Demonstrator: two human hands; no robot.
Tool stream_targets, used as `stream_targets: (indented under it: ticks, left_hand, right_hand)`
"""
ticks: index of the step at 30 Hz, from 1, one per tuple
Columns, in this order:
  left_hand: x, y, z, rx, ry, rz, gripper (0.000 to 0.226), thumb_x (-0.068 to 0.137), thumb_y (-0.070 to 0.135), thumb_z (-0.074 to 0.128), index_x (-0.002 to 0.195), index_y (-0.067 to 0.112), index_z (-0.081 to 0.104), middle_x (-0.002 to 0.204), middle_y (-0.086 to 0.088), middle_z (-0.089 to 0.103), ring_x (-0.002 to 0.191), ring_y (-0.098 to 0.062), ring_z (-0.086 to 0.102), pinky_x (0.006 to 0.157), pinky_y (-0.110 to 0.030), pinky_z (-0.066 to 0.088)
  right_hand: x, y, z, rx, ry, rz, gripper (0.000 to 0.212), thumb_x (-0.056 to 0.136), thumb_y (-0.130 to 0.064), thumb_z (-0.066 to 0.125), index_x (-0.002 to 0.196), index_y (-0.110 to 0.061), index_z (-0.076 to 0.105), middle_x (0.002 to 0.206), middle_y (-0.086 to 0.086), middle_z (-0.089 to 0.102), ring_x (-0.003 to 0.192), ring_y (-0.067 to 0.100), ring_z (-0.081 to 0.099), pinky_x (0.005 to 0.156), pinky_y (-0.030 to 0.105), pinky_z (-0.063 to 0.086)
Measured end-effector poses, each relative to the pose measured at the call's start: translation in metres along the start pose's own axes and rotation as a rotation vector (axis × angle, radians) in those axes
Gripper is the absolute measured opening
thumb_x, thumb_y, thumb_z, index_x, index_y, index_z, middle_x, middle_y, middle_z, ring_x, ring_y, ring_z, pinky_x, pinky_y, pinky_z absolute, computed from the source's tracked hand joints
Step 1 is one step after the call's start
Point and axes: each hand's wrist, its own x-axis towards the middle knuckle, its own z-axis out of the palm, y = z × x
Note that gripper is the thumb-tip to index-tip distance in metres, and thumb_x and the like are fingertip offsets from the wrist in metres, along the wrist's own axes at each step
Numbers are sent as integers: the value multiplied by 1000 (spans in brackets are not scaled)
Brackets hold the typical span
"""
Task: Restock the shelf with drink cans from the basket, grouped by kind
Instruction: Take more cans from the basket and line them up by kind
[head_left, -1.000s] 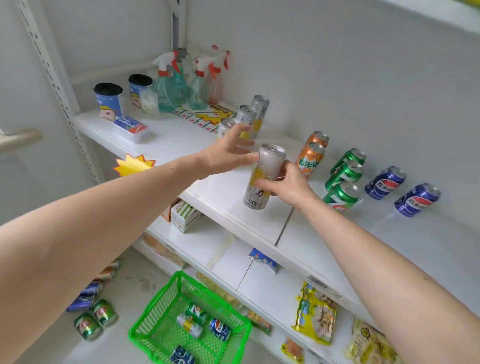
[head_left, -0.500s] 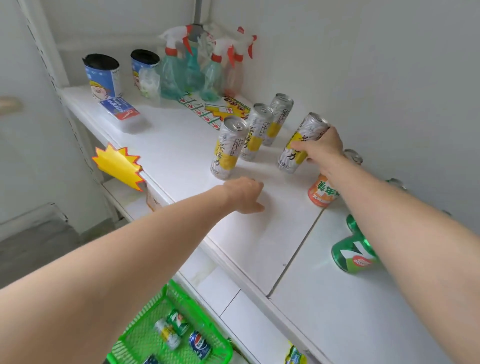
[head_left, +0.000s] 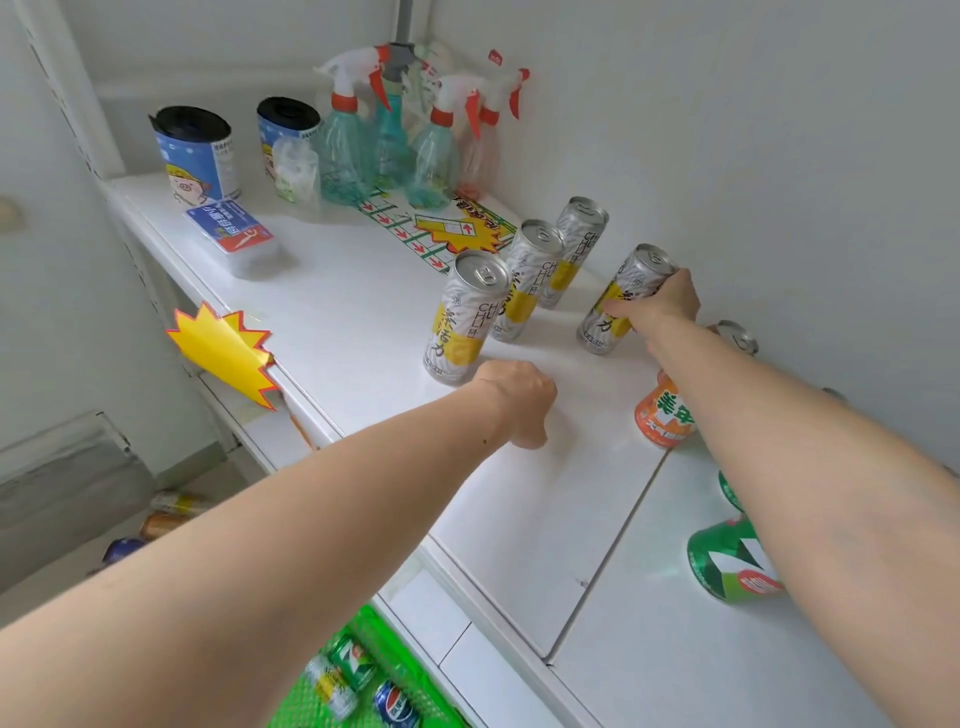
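Now the right hand (head_left: 662, 306) grips a silver-and-yellow tea can (head_left: 621, 301) standing on the white shelf (head_left: 363, 322), just beside three matching cans (head_left: 519, 291); left hand (head_left: 519, 405) hangs loosely curled, holding nothing.

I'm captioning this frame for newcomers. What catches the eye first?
The right hand grips a tall silver-and-yellow can on the white shelf, beside three matching cans lined up diagonally. Left of them, a yellow starburst tag juts from the shelf edge.
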Motion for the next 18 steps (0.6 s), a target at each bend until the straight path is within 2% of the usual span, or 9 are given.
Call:
stream_targets:
  ticks: [2,4,7,10,15,18]
  left_hand:
    - [-1,2,0,31,-2,3,24,89,31,55,107,15,61,99,-2,59,99,-24,61,62,-28,40]
    - [0,2,1,51,5,2,24,89,31,55,107,16,61,95,-2,56,97,-24,61,60,-28,39]
    - [2,0,4,44,18,-5,28,88,33,55,110,17,60,106,-1,61,102,-24,61,60,-27,38]
    - [4,-3,7,17,30,-15,29,88,34,55,112,17,60,109,-1,62,104,-24,61,63,-28,40]
    - [3,-1,10,18,24,-14,33,88,34,54,115,16,59,110,-2,61,103,-25,61,62,-29,41]
    - [2,-1,13,-13,20,-28,35,87,35,54,117,16,56,113,-3,60,105,-25,60,63,-29,41]
  right_hand:
    - [1,0,1,0,1,-6,80,62,-21,92,125,-8,44,132,11,53,122,27,53,100,40,49]
    - [1,1,1,0,5,-7,80,62,-22,92,125,-8,44,132,11,53,122,26,53,99,38,49]
    - [-1,4,1,10,10,-9,79,64,-22,91,126,-8,43,133,10,53,122,26,53,97,33,47]
    - [-4,7,2,-7,4,-7,79,66,-23,90,128,-8,42,135,10,52,125,26,51,97,31,44]
    - [-15,8,-5,-14,-1,14,85,64,-26,91,129,-8,39,136,12,52,125,28,51,98,35,44]
    - [-25,5,-17,-7,28,16,86,67,-22,89,133,-9,35,140,14,48,128,32,49,99,41,47]
